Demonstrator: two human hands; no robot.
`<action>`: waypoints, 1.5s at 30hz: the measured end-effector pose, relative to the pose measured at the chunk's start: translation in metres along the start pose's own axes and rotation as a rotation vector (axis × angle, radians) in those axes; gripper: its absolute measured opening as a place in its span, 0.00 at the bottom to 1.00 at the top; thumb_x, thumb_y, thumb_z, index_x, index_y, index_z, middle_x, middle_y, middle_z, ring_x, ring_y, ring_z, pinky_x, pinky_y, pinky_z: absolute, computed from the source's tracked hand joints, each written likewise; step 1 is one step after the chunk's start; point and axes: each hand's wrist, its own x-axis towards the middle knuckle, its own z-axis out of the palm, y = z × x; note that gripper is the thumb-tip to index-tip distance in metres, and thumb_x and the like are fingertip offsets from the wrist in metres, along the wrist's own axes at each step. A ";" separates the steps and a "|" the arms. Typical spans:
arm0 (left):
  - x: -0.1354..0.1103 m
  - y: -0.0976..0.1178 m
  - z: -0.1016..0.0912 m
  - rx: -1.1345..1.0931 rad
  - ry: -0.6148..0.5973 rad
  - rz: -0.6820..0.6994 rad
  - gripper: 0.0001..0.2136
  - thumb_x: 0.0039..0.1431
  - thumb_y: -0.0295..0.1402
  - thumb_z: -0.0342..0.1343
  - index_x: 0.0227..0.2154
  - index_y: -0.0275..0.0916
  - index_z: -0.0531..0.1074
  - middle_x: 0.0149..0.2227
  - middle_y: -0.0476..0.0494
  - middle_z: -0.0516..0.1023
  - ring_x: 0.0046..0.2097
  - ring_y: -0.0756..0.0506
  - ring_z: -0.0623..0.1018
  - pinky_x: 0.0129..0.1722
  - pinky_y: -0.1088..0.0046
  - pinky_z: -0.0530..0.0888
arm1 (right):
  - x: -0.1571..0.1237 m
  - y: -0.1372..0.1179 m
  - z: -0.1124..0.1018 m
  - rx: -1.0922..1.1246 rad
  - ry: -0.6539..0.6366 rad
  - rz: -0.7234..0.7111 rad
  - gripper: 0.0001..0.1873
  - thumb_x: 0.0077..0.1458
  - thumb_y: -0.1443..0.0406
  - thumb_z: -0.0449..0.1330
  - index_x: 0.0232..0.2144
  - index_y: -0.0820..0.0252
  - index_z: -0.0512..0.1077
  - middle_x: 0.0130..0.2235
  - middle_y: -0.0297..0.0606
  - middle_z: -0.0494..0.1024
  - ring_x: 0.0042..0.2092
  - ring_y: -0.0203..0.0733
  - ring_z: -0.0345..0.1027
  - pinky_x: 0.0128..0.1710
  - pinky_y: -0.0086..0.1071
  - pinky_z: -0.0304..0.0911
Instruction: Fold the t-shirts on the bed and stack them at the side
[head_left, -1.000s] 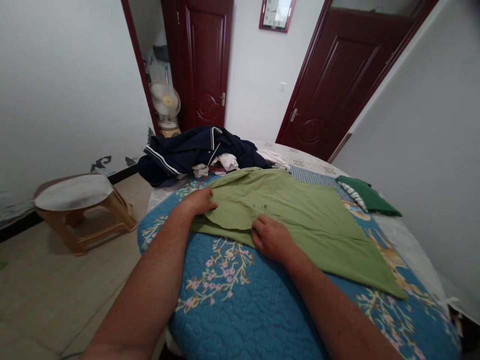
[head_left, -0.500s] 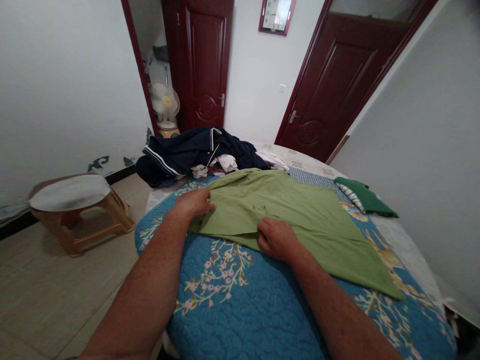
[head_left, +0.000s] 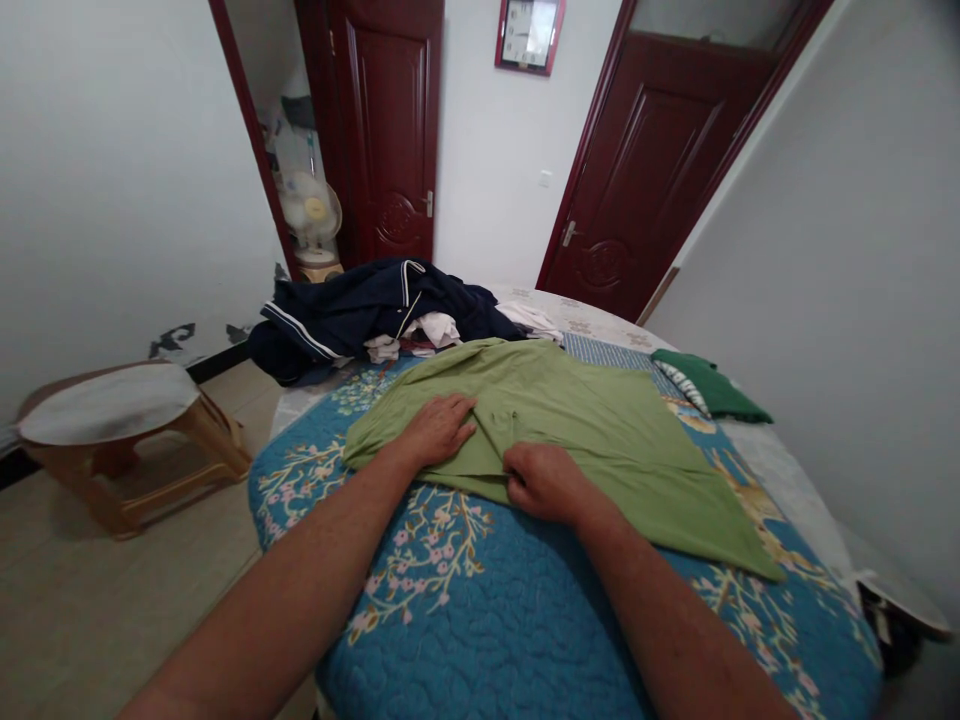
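A light green shirt (head_left: pixel 592 420) lies spread on a blue flowered quilt (head_left: pixel 480 610) covering the bed. My left hand (head_left: pixel 439 430) rests flat on the shirt's near left part, fingers stretched out and pressed on the cloth. My right hand (head_left: pixel 544 482) sits at the shirt's near edge with its fingers curled, pinching the fabric there. Both forearms reach in from the bottom of the view.
A heap of dark navy and white clothes (head_left: pixel 375 315) lies at the bed's far end. A folded dark green garment (head_left: pixel 709 385) sits at the right by the wall. A wooden stool (head_left: pixel 112 435) stands on the floor at left, a fan (head_left: pixel 307 215) in the doorway.
My left hand has slid right from the shirt's left edge onto the cloth and flattened out. The shirt's left sleeve now lies spread out. My right hand has barely moved.
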 end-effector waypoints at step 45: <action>-0.002 0.000 0.002 0.130 -0.059 -0.312 0.31 0.74 0.48 0.38 0.74 0.43 0.58 0.77 0.35 0.56 0.77 0.31 0.53 0.72 0.34 0.46 | 0.069 -0.028 0.053 0.151 0.255 0.231 0.37 0.74 0.49 0.46 0.71 0.71 0.61 0.73 0.57 0.60 0.75 0.58 0.48 0.74 0.53 0.45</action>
